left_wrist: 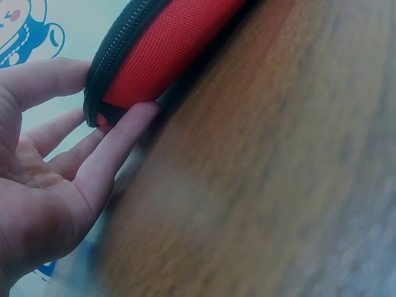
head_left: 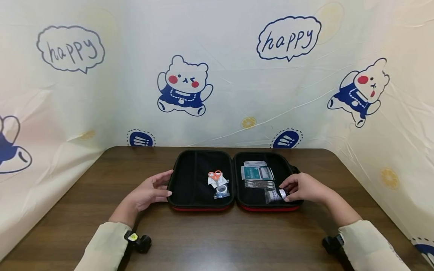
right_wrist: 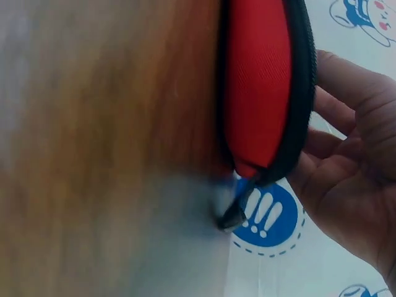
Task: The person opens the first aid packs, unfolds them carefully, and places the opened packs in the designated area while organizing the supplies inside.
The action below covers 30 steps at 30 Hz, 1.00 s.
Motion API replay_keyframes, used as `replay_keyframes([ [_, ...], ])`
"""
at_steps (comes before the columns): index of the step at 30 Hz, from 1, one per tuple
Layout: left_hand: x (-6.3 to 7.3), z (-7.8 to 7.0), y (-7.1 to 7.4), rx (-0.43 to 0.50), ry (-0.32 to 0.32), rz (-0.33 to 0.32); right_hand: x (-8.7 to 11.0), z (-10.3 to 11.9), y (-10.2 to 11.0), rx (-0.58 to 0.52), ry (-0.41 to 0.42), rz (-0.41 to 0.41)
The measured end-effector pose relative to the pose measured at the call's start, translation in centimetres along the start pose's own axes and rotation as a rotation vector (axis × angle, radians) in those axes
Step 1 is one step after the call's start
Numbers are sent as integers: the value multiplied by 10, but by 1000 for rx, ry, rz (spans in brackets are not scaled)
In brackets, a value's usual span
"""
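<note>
I am facing a brown wood-grained table [head_left: 217, 241], its far corners curving, while a pale printed cloth [head_left: 234, 86] is hanging behind it and along both sides. Across this cloth, two red-cheeked bears [head_left: 183, 96] in blue tops are raising their arms, and outlined bubbles [head_left: 71, 49] are bearing the word "happy". Lower down, two dark-blue ovals [head_left: 141, 138] with dashed borders are meeting the table's far edge, a yellow citrus slice [head_left: 248, 122] showing between them.

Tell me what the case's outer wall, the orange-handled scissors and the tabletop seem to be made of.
Case wall: matte red woven fabric, probably synthetic; its fine weave shows in the left wrist view.
Scissors: handles probably plastic, judging by their uniform orange; blades too small to judge.
Tabletop: wood or wood-look laminate, with brown grain and a soft sheen.
</note>
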<state>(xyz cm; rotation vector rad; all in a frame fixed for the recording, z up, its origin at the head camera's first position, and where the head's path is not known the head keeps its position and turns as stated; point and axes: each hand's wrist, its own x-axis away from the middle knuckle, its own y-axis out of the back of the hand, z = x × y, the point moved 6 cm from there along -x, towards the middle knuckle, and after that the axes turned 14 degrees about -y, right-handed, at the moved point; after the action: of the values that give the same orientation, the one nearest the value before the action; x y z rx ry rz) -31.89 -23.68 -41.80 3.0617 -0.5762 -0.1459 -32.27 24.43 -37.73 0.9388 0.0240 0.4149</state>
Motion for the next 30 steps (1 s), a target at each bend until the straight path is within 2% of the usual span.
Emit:
replay_keyframes([
  [4, -1, -2, -1, -4, 1, -3, 2, -6, 3, -40, -55, 22],
  [10, -1, -1, -2, -6, 7, 3, -1, -5, -4, -120, -59, 68],
  [20, -1, 2, 0, -7, 2, 3, -10, 3, -14, -177, -69, 103],
  [30, -1, 2, 0, -13, -5, 5, -14, 2, -20, -284, -129, 145],
])
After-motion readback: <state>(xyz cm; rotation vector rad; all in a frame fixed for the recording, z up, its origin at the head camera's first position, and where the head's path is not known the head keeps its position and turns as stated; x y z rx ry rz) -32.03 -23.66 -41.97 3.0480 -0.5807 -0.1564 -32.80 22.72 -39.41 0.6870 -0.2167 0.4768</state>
